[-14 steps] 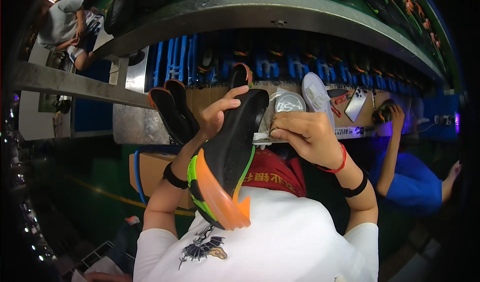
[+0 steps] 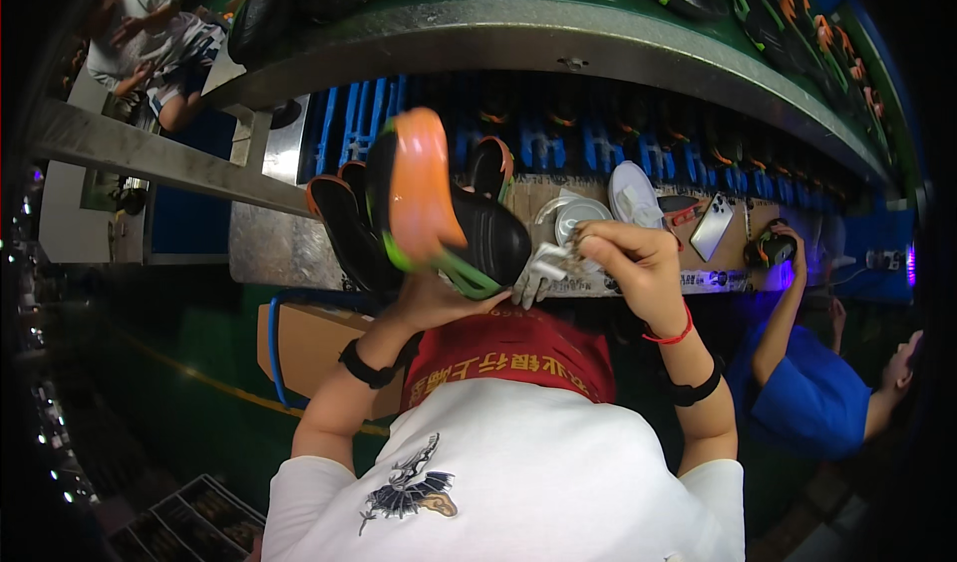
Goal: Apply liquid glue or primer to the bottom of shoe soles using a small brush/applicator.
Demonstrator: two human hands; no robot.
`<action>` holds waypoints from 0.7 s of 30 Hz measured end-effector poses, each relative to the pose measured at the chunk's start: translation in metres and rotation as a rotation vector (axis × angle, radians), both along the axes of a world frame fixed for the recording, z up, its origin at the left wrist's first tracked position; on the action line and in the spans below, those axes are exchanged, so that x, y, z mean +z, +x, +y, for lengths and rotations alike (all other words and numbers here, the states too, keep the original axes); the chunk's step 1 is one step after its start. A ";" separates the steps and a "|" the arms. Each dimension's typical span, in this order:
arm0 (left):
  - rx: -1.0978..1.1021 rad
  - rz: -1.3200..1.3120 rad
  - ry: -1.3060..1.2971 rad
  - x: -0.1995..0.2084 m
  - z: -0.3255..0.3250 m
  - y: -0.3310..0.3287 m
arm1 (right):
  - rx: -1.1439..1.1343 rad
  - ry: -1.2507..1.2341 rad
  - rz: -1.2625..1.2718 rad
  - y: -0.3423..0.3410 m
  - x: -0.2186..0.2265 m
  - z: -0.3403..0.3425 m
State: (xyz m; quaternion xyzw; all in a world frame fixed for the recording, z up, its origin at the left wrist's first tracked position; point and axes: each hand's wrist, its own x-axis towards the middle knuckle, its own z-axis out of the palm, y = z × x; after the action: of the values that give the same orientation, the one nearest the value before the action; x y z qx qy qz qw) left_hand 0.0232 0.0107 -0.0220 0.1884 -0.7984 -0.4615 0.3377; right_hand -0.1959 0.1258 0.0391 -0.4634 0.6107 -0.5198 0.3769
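Observation:
My left hand [image 2: 434, 301] grips a black shoe [image 2: 493, 238] from below, its orange and green sole turned up and toward the far side. The fingers under the shoe are partly hidden. Just right of it, my right hand [image 2: 638, 263] pinches a small white strip-like piece [image 2: 551, 264]; its exact kind is unclear. Beyond the pinch sits a shallow round silvery dish [image 2: 578, 219] on the bench. Several other black shoes with orange edges, such as one shoe [image 2: 344, 228] at the left, stand around the held one.
A white shoe [image 2: 635, 198], red-handled pliers [image 2: 683, 213] and a phone [image 2: 712, 227] lie on the bench [image 2: 269, 248]. A metal shelf edge [image 2: 478, 26] crosses above, carrying shoes. At right, a co-worker in blue [image 2: 812, 393] handles a black shoe [image 2: 772, 247]. A cardboard box [image 2: 324, 348] stands below left.
My left hand has swung the shoe round, so its orange sole end now points away from me. My right hand has drawn the white piece off the shoe, slightly right.

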 end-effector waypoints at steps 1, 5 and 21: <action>0.053 -0.004 0.052 -0.005 0.006 0.009 | 0.001 -0.004 0.001 -0.004 -0.001 0.002; 0.127 0.215 0.398 -0.037 0.010 0.037 | -0.175 0.049 -0.086 -0.014 -0.017 0.015; -0.371 0.280 0.731 0.038 0.016 -0.046 | -0.627 -0.084 -0.253 -0.071 -0.029 0.071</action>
State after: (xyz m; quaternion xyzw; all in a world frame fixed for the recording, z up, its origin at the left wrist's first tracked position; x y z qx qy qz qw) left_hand -0.0225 0.0264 0.0156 0.0846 -0.5493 -0.7879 0.2651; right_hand -0.2670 0.1966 0.0101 -0.2003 0.6498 -0.6885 0.2521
